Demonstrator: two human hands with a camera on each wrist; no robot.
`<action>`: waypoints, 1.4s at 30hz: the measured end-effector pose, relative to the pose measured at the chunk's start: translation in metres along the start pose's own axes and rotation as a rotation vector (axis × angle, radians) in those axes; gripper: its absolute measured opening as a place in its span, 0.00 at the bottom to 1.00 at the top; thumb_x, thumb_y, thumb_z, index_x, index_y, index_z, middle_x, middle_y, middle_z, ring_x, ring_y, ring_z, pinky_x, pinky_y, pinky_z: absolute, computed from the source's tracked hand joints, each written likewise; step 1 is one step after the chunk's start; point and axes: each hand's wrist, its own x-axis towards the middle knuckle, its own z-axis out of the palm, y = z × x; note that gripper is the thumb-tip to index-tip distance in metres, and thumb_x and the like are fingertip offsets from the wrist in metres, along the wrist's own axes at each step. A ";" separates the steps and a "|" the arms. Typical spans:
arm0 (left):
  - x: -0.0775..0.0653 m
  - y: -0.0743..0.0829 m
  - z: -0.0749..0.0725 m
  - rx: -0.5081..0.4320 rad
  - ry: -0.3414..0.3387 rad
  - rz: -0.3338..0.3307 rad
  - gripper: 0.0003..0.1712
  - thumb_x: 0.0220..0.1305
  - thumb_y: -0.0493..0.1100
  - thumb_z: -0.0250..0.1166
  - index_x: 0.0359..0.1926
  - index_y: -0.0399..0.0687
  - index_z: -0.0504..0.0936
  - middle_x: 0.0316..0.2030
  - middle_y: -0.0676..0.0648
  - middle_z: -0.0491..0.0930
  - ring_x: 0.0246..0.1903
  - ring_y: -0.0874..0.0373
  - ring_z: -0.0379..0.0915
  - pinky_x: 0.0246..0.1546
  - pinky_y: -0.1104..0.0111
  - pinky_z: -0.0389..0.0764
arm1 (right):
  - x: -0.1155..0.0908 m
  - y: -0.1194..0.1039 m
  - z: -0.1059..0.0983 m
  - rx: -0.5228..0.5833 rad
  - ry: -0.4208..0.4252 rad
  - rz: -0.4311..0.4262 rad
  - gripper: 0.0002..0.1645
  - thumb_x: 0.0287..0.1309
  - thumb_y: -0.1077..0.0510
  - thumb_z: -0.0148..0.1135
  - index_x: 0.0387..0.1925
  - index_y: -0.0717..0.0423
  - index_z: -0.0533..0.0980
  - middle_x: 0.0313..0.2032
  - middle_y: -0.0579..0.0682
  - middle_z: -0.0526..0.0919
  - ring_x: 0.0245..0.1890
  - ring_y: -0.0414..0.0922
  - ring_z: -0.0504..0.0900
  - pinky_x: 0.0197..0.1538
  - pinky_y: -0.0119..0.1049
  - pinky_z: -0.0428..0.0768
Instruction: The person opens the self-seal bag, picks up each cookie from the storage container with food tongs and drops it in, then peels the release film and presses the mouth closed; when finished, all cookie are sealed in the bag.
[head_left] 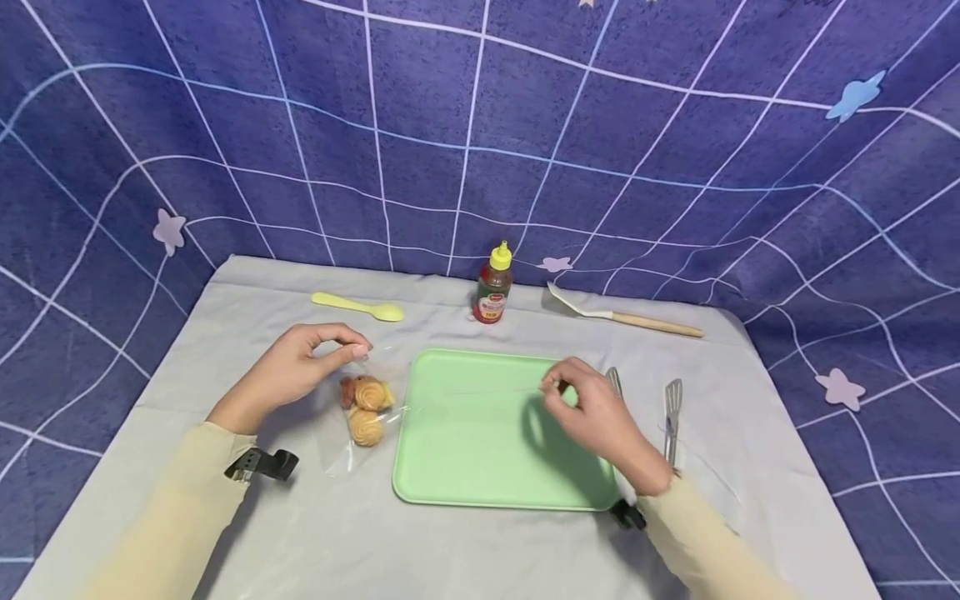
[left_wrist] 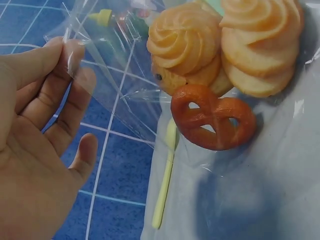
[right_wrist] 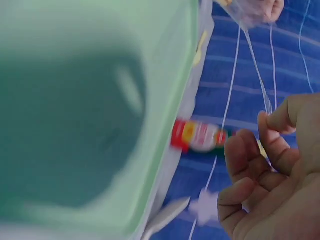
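My left hand point(head_left: 296, 362) pinches the edge of a clear plastic bag point(left_wrist: 117, 80) between thumb and fingertips. Inside the bag are swirled pastries point(head_left: 366, 427) and a brown pretzel point(left_wrist: 215, 117). From the bag a thin clear plastic strip point(right_wrist: 257, 65) stretches across to my right hand point(head_left: 592, 408), whose thumb and index finger pinch its end. That hand hovers over the right part of a light green tray point(head_left: 480, 467), casting a shadow on it. The bag lies left of the tray, its edge overlapping the tray's rim in the head view.
Behind the tray stand a sauce bottle point(head_left: 492, 287) with a yellow cap, a yellow spoon point(head_left: 356, 306) and a wooden-handled spatula point(head_left: 630, 317). Metal utensils, one a slotted turner point(head_left: 672, 408), lie right of the tray, partly behind my right arm. A blue patterned curtain point(head_left: 420, 125) borders the table.
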 end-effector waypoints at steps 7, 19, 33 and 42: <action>-0.011 0.000 -0.005 0.031 0.040 -0.062 0.09 0.72 0.52 0.65 0.43 0.57 0.88 0.44 0.55 0.86 0.50 0.62 0.76 0.63 0.49 0.65 | -0.058 0.028 -0.042 0.031 0.065 0.122 0.08 0.68 0.65 0.60 0.38 0.49 0.81 0.39 0.40 0.81 0.36 0.38 0.76 0.32 0.33 0.74; -0.018 -0.003 -0.006 0.001 0.055 -0.114 0.07 0.72 0.50 0.66 0.44 0.58 0.88 0.45 0.53 0.86 0.52 0.66 0.74 0.63 0.50 0.63 | -0.125 0.114 -0.123 -0.183 0.140 0.428 0.09 0.68 0.56 0.65 0.40 0.57 0.84 0.40 0.54 0.86 0.36 0.31 0.78 0.36 0.25 0.75; 0.005 0.001 0.008 -0.017 0.005 -0.069 0.08 0.72 0.50 0.66 0.44 0.57 0.89 0.43 0.56 0.86 0.52 0.65 0.75 0.62 0.53 0.64 | -0.164 0.153 -0.174 -0.490 -0.053 0.688 0.19 0.66 0.50 0.58 0.40 0.61 0.84 0.34 0.60 0.85 0.29 0.57 0.81 0.25 0.49 0.74; 0.005 0.001 0.009 -0.010 0.004 -0.078 0.09 0.72 0.52 0.65 0.44 0.56 0.88 0.44 0.50 0.86 0.51 0.63 0.76 0.62 0.52 0.65 | -0.166 0.145 -0.179 -0.474 -0.298 0.674 0.09 0.58 0.49 0.68 0.30 0.50 0.84 0.31 0.53 0.84 0.24 0.44 0.75 0.24 0.45 0.72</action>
